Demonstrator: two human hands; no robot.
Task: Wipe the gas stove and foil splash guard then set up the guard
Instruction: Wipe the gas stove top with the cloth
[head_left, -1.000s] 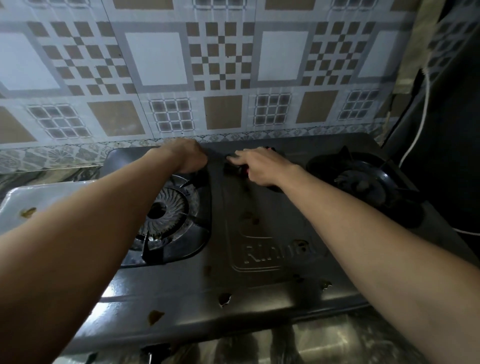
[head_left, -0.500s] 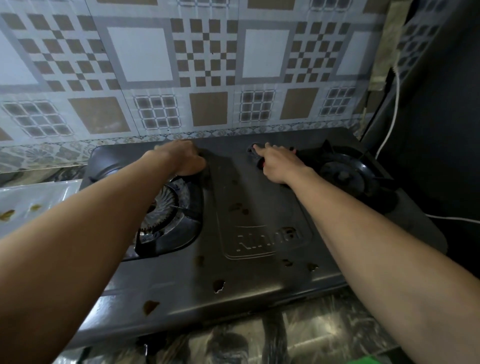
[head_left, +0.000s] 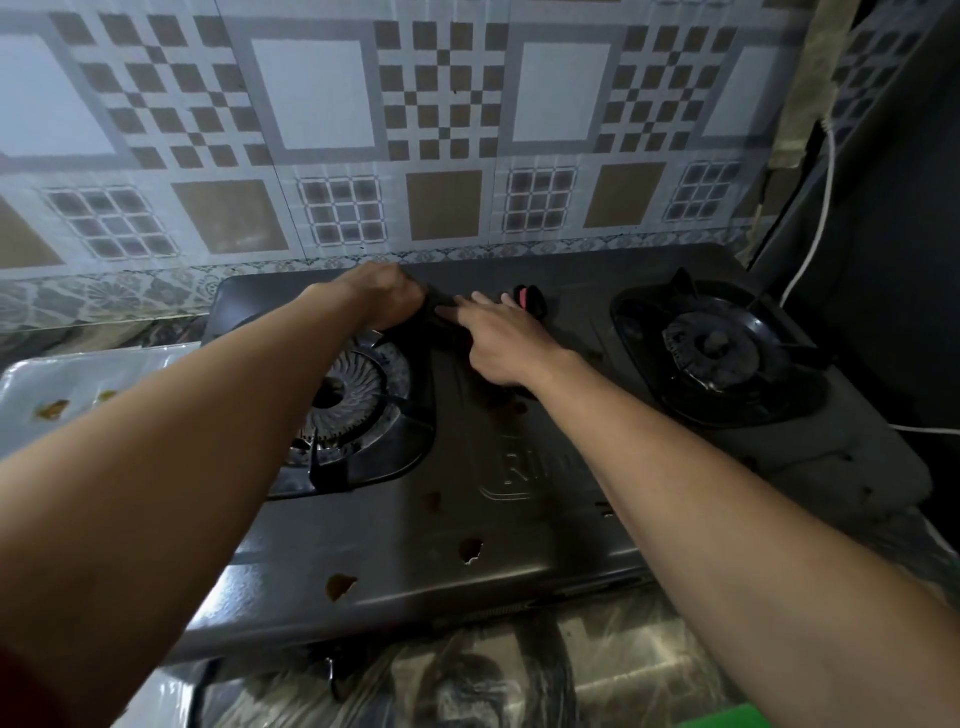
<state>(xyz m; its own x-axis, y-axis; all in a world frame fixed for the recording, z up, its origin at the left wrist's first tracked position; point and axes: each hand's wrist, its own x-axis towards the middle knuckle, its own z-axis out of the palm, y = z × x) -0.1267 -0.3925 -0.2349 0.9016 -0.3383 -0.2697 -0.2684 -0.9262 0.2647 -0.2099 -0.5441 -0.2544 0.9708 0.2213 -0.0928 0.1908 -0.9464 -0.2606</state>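
A dark two-burner gas stove (head_left: 415, 519) with brown stains sits against the tiled wall. My left hand (head_left: 384, 296) is at the stove's back middle, fingers curled on one end of a dark cloth (head_left: 439, 312). My right hand (head_left: 498, 338) lies just to its right, fingers stretched over the same cloth and pressing it onto the stove top. A bunched part of the cloth with a pink stripe (head_left: 527, 300) shows beyond my right fingertips. The silver foil splash guard (head_left: 78, 384) lies flat to the left of the stove, spotted with brown grease.
The left burner (head_left: 343, 405) is under my left forearm and the right burner (head_left: 711, 348) stands uncovered. A white cable (head_left: 821, 208) hangs down the dark right wall. A green object (head_left: 904, 719) pokes in at the bottom right.
My right hand has slid left along the back of the stove and now meets my left hand. The pink-striped part of the cloth has come into sight behind it.
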